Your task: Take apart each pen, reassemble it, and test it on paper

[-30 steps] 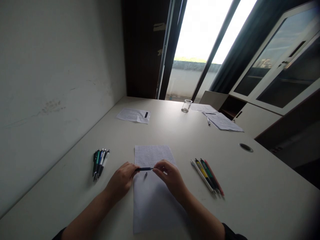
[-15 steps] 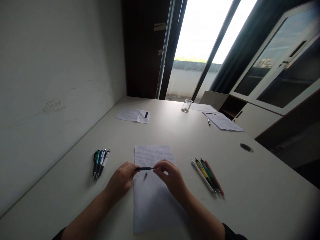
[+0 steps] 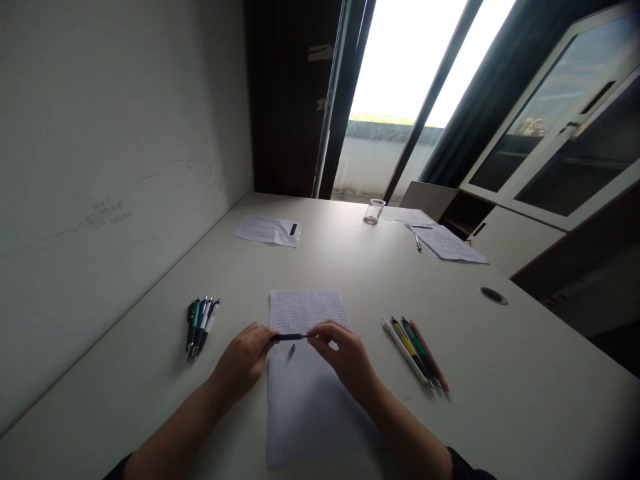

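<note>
A dark pen [image 3: 290, 337] is held level above the paper between my two hands. My left hand [image 3: 246, 357] is closed round the pen's left end. My right hand [image 3: 343, 353] pinches its thin right end with thumb and fingertips; whether that is a refill sticking out I cannot tell. Below the pen, a small dark pointed piece [image 3: 292, 349], perhaps a pen tip, lies on the paper. The sheet of paper [image 3: 310, 413] has writing across its upper part and is blank lower down, partly shaded by my right forearm.
Several pens [image 3: 201, 328] lie bunched on the left; another row of pens [image 3: 415, 353] lies on the right. Farther back are a creased sheet [image 3: 265, 230], a glass jar [image 3: 374, 212], a paper stack [image 3: 450, 243] and a single pen [image 3: 418, 243]. A cable hole [image 3: 493, 296] opens at right.
</note>
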A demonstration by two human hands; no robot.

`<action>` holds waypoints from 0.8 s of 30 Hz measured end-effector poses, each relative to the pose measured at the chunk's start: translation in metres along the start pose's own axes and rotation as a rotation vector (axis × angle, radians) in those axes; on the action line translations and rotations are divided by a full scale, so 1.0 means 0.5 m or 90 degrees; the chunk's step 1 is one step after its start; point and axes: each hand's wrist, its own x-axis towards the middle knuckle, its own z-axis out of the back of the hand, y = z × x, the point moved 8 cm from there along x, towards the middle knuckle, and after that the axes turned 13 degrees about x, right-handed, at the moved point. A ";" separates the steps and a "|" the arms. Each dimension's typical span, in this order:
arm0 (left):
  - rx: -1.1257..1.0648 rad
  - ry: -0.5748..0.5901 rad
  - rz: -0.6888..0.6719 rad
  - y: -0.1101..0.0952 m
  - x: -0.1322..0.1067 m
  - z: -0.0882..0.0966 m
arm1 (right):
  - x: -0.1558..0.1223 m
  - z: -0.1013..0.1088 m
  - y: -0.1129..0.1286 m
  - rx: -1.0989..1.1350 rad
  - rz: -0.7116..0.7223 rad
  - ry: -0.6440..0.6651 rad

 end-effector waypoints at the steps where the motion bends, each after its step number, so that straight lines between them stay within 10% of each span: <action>1: 0.000 0.001 -0.001 -0.001 0.000 0.000 | 0.000 -0.001 0.000 0.001 0.000 0.001; 24: -0.026 0.039 -0.016 -0.001 -0.005 -0.014 | -0.002 -0.011 0.004 -0.005 0.004 0.017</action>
